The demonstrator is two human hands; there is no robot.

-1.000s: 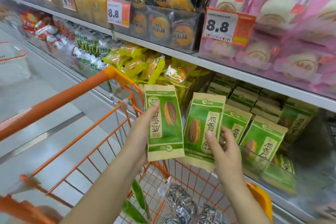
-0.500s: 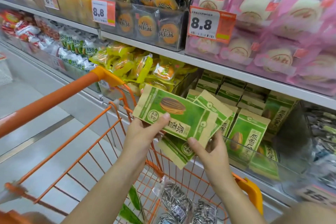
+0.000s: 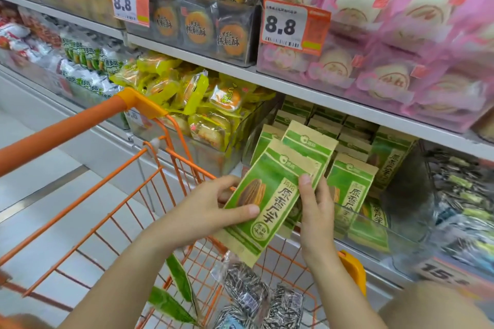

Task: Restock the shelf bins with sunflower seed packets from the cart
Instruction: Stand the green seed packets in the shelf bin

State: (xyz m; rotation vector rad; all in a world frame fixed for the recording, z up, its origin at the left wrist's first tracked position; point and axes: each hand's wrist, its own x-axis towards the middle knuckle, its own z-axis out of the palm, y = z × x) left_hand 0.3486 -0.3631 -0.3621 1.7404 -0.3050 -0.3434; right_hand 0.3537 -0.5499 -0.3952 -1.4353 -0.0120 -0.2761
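Observation:
A small stack of green and kraft-paper sunflower seed packets (image 3: pixel 270 195) is held tilted over the orange cart (image 3: pixel 112 195), just in front of the shelf bin. My left hand (image 3: pixel 205 211) grips the front packet from the left, thumb across its face. My right hand (image 3: pixel 316 211) holds the packets behind it from the right, thumb on the front. The clear shelf bin (image 3: pixel 374 238) on the lower shelf holds several upright packets of the same kind (image 3: pixel 350 189). More seed bags (image 3: pixel 248 294), clear with dark seeds, lie in the cart.
Yellow snack bags (image 3: pixel 203 104) fill the bin to the left. The upper shelf (image 3: pixel 307 93) carries dark-wrapped cakes (image 3: pixel 197 24) and pink-wrapped buns (image 3: pixel 395 43) with 8.8 price tags (image 3: pixel 291 27). Silver seed bags (image 3: pixel 459 195) sit right of the green packets. Grey floor (image 3: pixel 40 195) lies at left.
The two packets, held apart a second ago, have been brought together into one overlapping stack and turned more upright. The view has shifted slightly closer to the shelf.

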